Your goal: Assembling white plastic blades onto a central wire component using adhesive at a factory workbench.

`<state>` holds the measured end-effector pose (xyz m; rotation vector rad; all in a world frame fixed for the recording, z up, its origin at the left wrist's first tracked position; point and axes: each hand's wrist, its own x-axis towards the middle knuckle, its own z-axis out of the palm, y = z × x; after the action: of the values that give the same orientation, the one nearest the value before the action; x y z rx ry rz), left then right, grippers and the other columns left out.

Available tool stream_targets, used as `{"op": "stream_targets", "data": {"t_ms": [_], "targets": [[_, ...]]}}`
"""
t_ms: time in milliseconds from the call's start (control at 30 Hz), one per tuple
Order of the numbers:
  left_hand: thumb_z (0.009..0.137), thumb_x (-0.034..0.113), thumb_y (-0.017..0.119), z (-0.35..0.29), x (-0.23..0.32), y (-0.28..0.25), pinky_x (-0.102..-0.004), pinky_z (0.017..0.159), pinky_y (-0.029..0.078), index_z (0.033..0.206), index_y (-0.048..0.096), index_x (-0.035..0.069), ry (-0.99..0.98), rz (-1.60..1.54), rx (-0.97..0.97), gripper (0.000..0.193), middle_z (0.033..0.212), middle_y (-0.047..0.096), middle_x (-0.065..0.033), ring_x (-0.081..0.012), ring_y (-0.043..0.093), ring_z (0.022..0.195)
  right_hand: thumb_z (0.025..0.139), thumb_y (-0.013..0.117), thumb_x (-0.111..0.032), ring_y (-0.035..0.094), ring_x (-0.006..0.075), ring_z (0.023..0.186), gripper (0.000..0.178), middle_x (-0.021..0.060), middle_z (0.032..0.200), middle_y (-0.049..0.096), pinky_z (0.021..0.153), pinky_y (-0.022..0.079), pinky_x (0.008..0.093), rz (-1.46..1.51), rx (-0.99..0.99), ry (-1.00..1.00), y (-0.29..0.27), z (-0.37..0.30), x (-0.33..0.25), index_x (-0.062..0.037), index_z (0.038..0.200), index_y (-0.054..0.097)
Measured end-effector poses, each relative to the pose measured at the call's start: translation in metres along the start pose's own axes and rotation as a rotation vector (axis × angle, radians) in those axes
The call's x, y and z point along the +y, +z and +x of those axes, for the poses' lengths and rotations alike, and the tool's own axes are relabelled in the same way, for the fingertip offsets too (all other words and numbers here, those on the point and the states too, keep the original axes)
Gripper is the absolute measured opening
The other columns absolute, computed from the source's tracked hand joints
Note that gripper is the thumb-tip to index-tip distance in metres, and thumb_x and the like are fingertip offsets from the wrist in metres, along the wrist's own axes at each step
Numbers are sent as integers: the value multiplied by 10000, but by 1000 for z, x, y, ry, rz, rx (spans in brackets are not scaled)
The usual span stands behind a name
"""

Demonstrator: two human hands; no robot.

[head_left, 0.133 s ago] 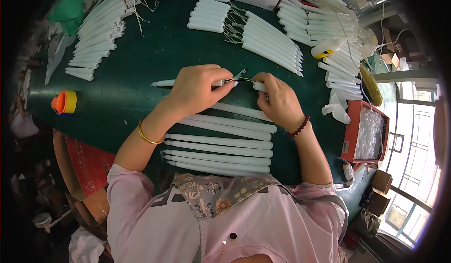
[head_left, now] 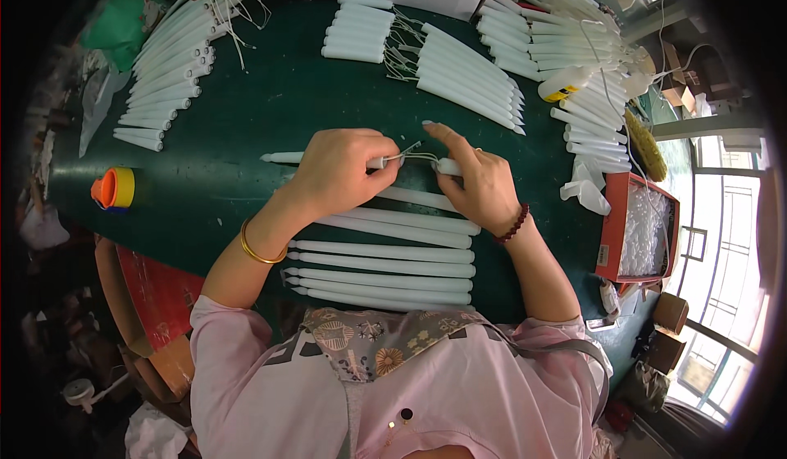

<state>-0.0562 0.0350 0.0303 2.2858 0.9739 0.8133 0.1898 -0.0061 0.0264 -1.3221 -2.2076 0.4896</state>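
My left hand (head_left: 340, 170) is closed around a white candle-shaped tube (head_left: 283, 157), its pointed tip showing to the left. Out of that tube's right end come thin pale wires (head_left: 424, 156) and a small dark circuit strip (head_left: 412, 147). The wires run to a short white tube (head_left: 448, 166), which my right hand (head_left: 485, 187) grips low with thumb and fingers while the index finger stretches up and away. The rest of this tube is hidden under the palm. Below both hands, several long white taper candles (head_left: 385, 252) lie side by side.
Wired candle parts (head_left: 467, 78) lie at the back, with white tubes (head_left: 168, 78) far left and a heap of tubes (head_left: 574, 45) at right. An orange-yellow tape roll (head_left: 123, 187) stands left. A bottle (head_left: 564, 84) and a red box (head_left: 615, 229) are on the right.
My right index finger has lifted off and straightened upward. Both hands sit slightly lower in the picture, with the wires still between them.
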Motion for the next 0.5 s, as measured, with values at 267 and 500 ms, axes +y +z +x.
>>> {"op": "stream_targets", "data": {"t_ms": [267, 500], "targets": [[831, 59, 781, 3, 7, 2, -366, 760, 527, 1153, 700, 37, 140, -73, 34, 334, 998, 671, -119, -295, 643, 858, 878, 786, -61, 654, 172, 621, 139, 49, 802, 708, 606, 520, 295, 186, 152, -4, 4, 0, 1, -50, 1002, 725], [840, 62, 786, 2, -3, -3, -402, 843, 521, 1282, 658, 47, 223, 51, -49, 461, 1069, 647, -110, -300, 629, 971, 925, 766, -90, 509, 24, 670, 123, -38, 779, 634, 585, 417, 217, 754, -37, 511, -13, 6, -14, -10, 931, 672]]}}
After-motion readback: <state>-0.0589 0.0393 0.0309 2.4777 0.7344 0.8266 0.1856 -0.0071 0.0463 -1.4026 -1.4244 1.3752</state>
